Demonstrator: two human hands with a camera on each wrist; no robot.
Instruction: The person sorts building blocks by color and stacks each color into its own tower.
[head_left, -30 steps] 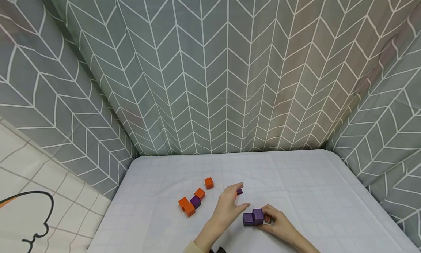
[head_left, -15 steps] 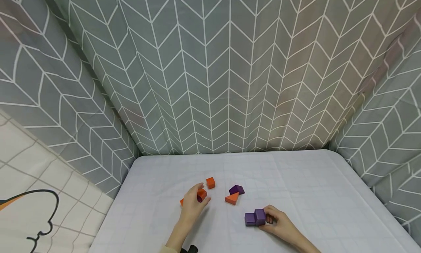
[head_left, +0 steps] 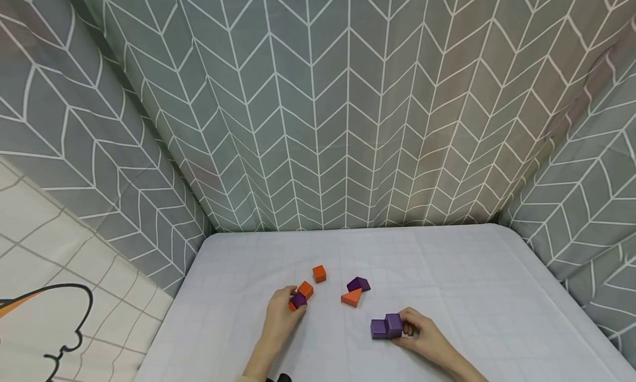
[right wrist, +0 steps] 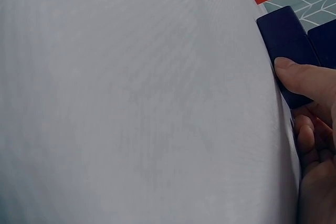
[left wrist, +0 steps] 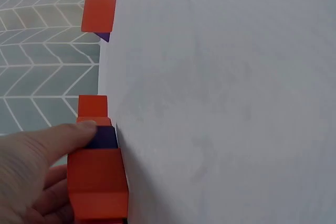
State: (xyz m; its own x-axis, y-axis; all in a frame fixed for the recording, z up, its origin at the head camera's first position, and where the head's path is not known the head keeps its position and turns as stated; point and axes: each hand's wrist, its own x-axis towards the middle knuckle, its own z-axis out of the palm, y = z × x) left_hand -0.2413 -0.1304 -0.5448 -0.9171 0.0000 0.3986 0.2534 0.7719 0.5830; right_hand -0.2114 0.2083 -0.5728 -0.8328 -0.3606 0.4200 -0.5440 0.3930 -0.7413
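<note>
My left hand pinches a small purple cube between thumb and fingers. In the left wrist view the thumb lies on that cube's side, with orange blocks close on the near side and an orange cube beyond it. In the head view an orange cube stands right behind the purple one. My right hand grips the taller of two purple blocks that stand side by side. A lower purple block sits left of it. The right thumb presses the near face in the right wrist view.
Between the hands and farther back lie an orange triangular block and a purple block with slanted sides. A separate orange cube stands at the back left. White cloth covers the table; patterned curtains enclose it.
My left hand has moved left from beside the triangular block to the orange and purple cubes and now pinches a purple cube. The right hand stays on its purple block.
</note>
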